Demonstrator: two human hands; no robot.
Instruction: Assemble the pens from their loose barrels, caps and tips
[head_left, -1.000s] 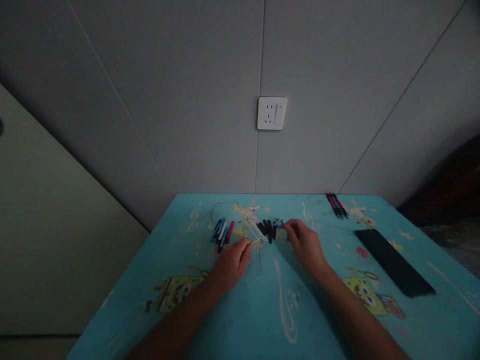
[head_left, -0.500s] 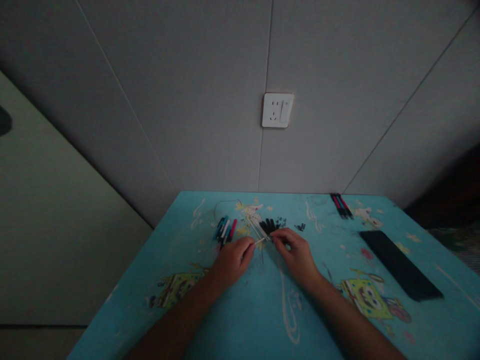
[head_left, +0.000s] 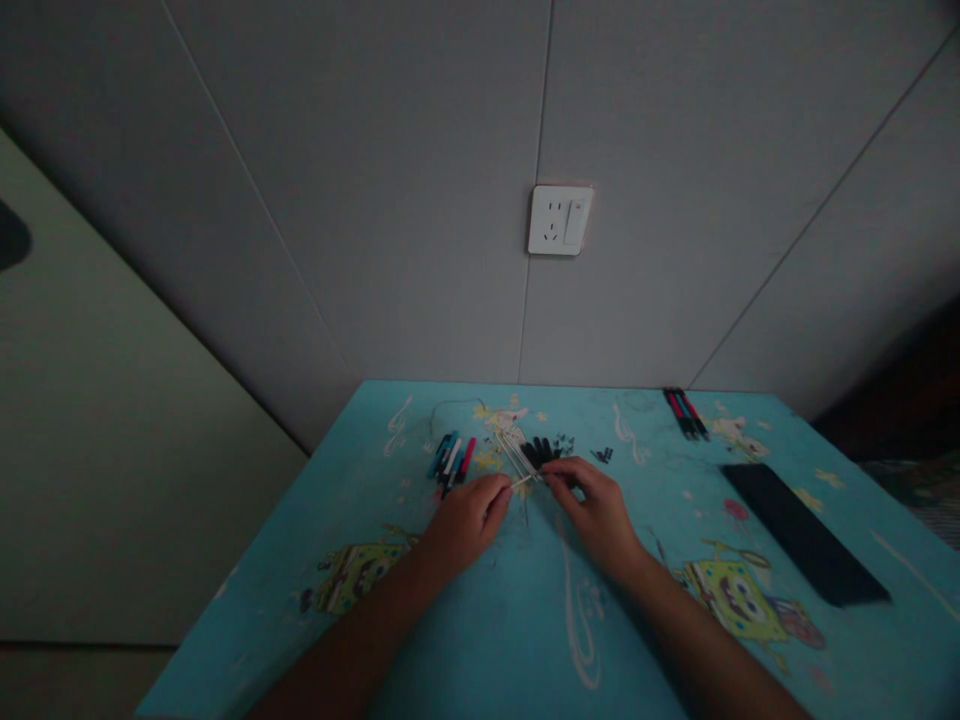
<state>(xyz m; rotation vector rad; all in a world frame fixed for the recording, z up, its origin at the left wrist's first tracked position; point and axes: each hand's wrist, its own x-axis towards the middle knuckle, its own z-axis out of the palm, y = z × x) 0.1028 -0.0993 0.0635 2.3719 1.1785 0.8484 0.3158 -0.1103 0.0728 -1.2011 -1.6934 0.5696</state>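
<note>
My left hand [head_left: 471, 515] pinches one end of a thin white pen refill [head_left: 523, 481] between thumb and fingers. At its other end my right hand [head_left: 589, 500] is closed, its fingertips at a small dark tip on the refill. Behind my hands lie several more white refills [head_left: 511, 447] side by side. A bunch of black pen parts [head_left: 540, 450] sits just beyond my right fingertips. Left of the refills, near my left hand, is a pile of pen barrels [head_left: 452, 460] in blue, white, black and pink.
Small dark pieces [head_left: 602, 455] lie right of the black parts. Several assembled-looking pens [head_left: 685, 413] rest at the back right. A long dark flat mat or pouch [head_left: 804, 535] lies on the right of the blue patterned table [head_left: 487, 640]. A wall with a socket [head_left: 560, 220] stands behind.
Both hands hold nearly the same pose, with the refill still stretched between them. The whole view has shifted very slightly.
</note>
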